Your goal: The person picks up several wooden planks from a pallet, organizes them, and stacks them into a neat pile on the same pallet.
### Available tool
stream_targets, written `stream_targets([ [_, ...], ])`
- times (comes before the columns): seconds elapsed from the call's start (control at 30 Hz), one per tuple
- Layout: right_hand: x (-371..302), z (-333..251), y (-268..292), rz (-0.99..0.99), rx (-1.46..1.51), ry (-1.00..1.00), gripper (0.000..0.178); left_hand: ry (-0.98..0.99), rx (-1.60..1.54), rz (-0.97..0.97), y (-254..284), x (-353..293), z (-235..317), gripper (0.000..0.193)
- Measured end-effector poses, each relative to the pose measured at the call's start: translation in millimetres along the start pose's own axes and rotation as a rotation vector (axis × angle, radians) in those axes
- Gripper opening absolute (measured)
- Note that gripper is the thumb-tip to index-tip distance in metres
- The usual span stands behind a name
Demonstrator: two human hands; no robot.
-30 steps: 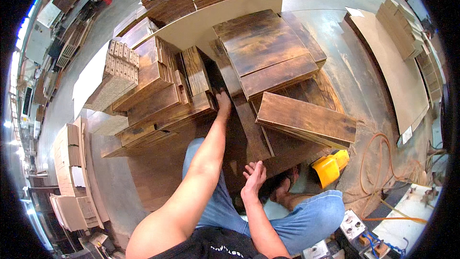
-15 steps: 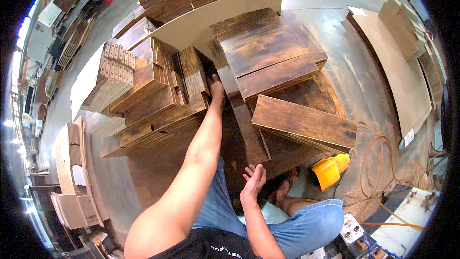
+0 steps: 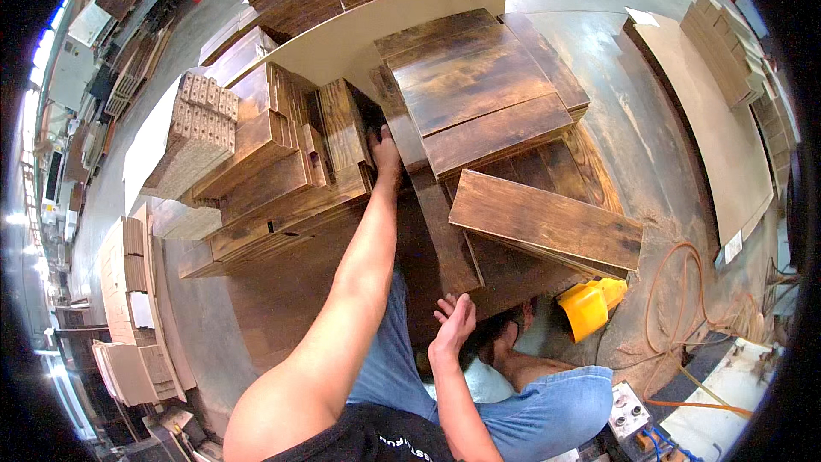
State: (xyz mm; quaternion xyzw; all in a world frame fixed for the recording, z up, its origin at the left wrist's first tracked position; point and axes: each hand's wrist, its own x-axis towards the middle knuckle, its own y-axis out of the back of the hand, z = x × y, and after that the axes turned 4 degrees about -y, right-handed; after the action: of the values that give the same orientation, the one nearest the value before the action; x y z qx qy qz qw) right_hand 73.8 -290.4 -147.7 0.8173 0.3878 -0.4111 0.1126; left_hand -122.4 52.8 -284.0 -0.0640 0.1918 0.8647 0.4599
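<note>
Compared with one second ago, the left hand has gone farther from the body: then it was at the near end of the narrow grained panel, and now it is alongside this panel, inside the dark gap between it and the long strip. In the last half second the hand has moved only very little. For the work, I judge this means that the reach has arrived at the side of the panel, but the panel seems to lie in the same place and nothing is lifted. The panel is to the left of the hand and goes on beyond the fingers, well inward from the near edge of the brown board, with the stepped panel stack on its other side, toward the left edge. I cannot tell if the left fingers pinch the panel or only touch it, because the fingertips are lost in the shadow. The right hand has almost not changed its place; it is empty, with fingers apart and a little curled, just beside the near end of the long strip (whether a fingertip touches it, I cannot be sure), by the near edge of the board.
</note>
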Motion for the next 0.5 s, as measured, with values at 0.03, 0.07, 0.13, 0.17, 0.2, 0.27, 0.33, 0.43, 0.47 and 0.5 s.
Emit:
stream_targets([
  [0.03, -2, 5, -2, -0.018, -0.008, 0.003, 0.037, -0.015, -0.128, 0.026, 5, -1, 8, 0.068],
  [0.07, 10, 2, 11, 0.010, -0.037, 0.041, 0.037, 0.017, -0.234, -0.007, -17, -29, 22, 0.066],
  [0.13, 9, 1, 13, -0.004, -0.057, 0.051, 0.037, 0.003, -0.299, 0.109, -22, -44, 45, 0.064],
  [0.17, 2, 5, 7, -0.030, -0.059, 0.036, 0.037, -0.027, -0.265, 0.243, -16, -40, 53, 0.063],
  [0.2, 3, 5, 8, -0.030, -0.063, 0.034, 0.037, -0.010, -0.245, 0.292, -18, -45, 59, 0.062],
  [0.27, 3, 2, 10, -0.030, -0.069, 0.030, 0.037, 0.054, -0.198, 0.323, -11, -68, 87, 0.062],
  [0.33, 2, 0, 10, -0.009, -0.047, 0.019, 0.037, -0.115, -0.268, 0.333, -9, -55, 71, 0.065],
  [0.43, 3, -4, 9, -0.005, -0.028, 0.019, 0.037, -0.035, -0.333, 0.255, -5, -58, 80, 0.066],
  [0.47, 4, -4, 9, -0.007, -0.026, 0.021, 0.037, -0.010, -0.250, 0.222, -4, -59, 81, 0.065],
  [0.5, 5, -3, 9, -0.010, -0.030, 0.018, 0.037, 0.025, -0.180, 0.141, 0, -65, 77, 0.062],
])
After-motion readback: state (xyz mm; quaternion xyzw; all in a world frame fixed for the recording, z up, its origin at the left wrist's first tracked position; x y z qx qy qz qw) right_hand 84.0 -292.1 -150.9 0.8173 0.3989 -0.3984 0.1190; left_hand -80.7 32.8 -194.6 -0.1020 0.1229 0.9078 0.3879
